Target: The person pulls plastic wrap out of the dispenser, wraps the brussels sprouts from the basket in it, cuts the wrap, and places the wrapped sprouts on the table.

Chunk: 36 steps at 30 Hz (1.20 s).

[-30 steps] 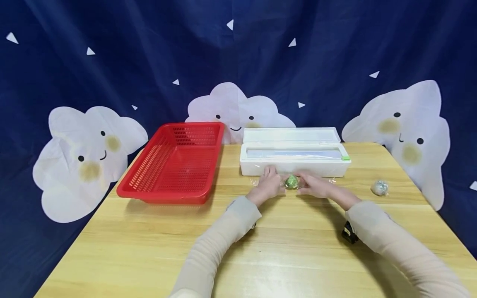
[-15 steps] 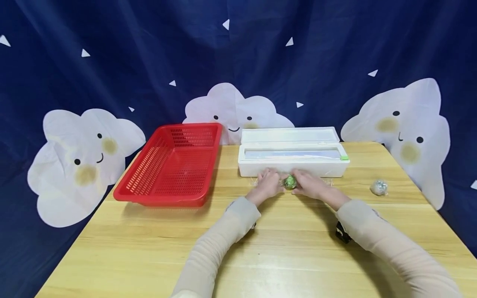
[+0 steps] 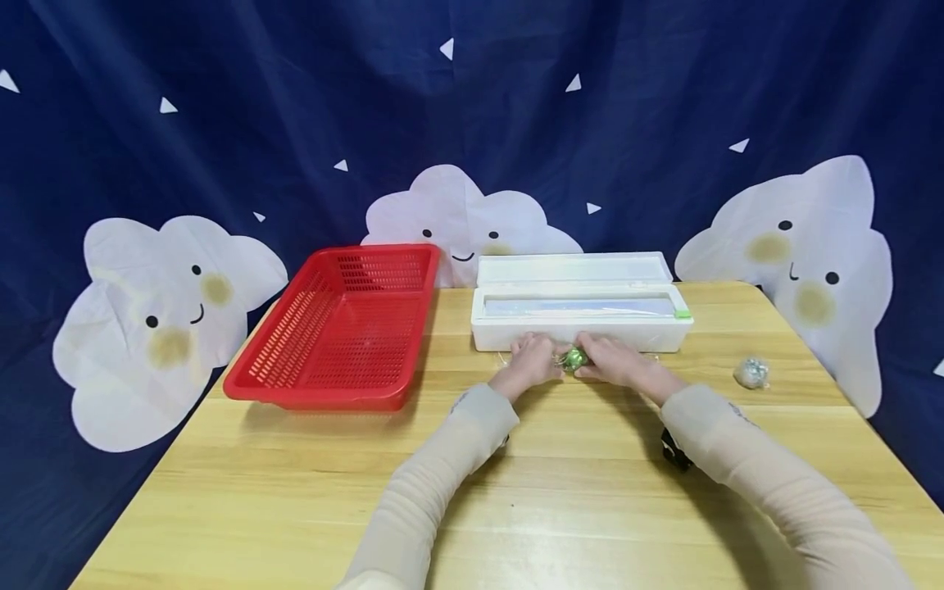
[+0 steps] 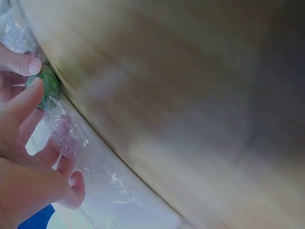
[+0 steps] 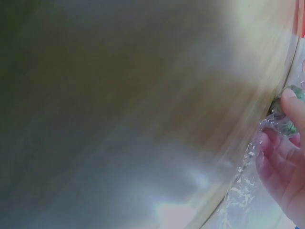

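In front of the long white dispenser box (image 3: pixel 583 332), a small shiny green ball (image 3: pixel 574 360) lies between my two hands. Clear plastic film (image 4: pixel 62 124) covers part of it and stretches along the box's front. My left hand (image 3: pixel 534 358) pinches the ball's left side through the film; in the left wrist view its thumb and index finger meet the green surface. On the other side my right hand (image 3: pixel 610 360) holds the ball, its thumb on top and its fingers under the film in the right wrist view. The ball's underside is hidden.
A red perforated basket (image 3: pixel 401 385) stands at the left. The box's lid (image 3: pixel 575 266) is raised at the back, and a green tab (image 3: pixel 682 314) sits on its right end. Toward the right lies a pale, film-wrapped ball (image 3: pixel 752 373). A dark blue curtain hangs behind the table.
My right hand has moved left and closed in on the green ball, bringing both hands nearer each other. The film is gathered tighter around the ball. Basket and box stay put.
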Available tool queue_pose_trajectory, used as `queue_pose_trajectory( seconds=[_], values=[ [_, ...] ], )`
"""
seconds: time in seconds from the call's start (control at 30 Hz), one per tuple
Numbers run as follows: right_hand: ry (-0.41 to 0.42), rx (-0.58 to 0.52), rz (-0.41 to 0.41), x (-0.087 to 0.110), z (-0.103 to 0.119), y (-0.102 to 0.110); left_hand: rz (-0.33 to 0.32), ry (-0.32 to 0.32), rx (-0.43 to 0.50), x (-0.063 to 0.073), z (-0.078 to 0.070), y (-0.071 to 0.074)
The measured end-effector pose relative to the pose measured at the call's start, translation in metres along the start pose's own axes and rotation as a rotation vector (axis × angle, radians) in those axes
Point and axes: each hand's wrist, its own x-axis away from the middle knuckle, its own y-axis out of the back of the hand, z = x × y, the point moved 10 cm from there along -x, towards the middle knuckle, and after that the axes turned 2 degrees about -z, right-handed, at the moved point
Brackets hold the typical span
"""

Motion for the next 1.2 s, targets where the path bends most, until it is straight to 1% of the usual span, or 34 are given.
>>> queue_pose_trajectory(
  seconds=[0.1, 0.13, 0.3, 0.4, 0.47, 0.53, 0.7, 0.87, 0.93, 1.03, 1.2],
  values=[
    [0.005, -0.023, 0.016, -0.001, -0.001, 0.000, 0.009, -0.007, 0.003, -0.001, 0.000, -0.001],
    [0.001, -0.040, 0.024, -0.001, -0.002, -0.001, 0.012, -0.007, 0.011, -0.001, 0.001, -0.001],
    [0.034, -0.140, 0.045, -0.001, -0.004, -0.003, 0.014, 0.002, 0.057, -0.001, 0.001, 0.000],
    [0.051, -0.164, 0.056, -0.001, -0.004, -0.004, 0.018, 0.002, 0.052, -0.001, 0.001, -0.001],
    [0.046, -0.172, 0.069, 0.000, -0.006, -0.004, 0.023, 0.001, 0.042, 0.000, 0.001, -0.002],
    [0.043, -0.179, 0.082, 0.000, -0.006, -0.004, 0.032, 0.000, 0.050, 0.000, 0.000, -0.003],
    [0.033, -0.212, 0.098, -0.001, -0.007, -0.004, 0.057, 0.013, 0.096, 0.000, 0.002, -0.004],
    [-0.011, -0.234, 0.132, -0.003, -0.010, -0.005, 0.072, 0.050, 0.126, -0.001, 0.007, -0.004],
    [-0.044, -0.257, 0.155, -0.002, -0.012, -0.007, 0.077, 0.058, 0.129, -0.002, 0.008, -0.005],
    [-0.051, -0.272, 0.170, 0.000, -0.013, -0.008, 0.082, 0.057, 0.131, -0.001, 0.008, -0.006],
    [-0.032, -0.265, 0.168, 0.001, -0.011, -0.010, 0.084, 0.047, 0.127, 0.000, 0.008, -0.007]
  ],
)
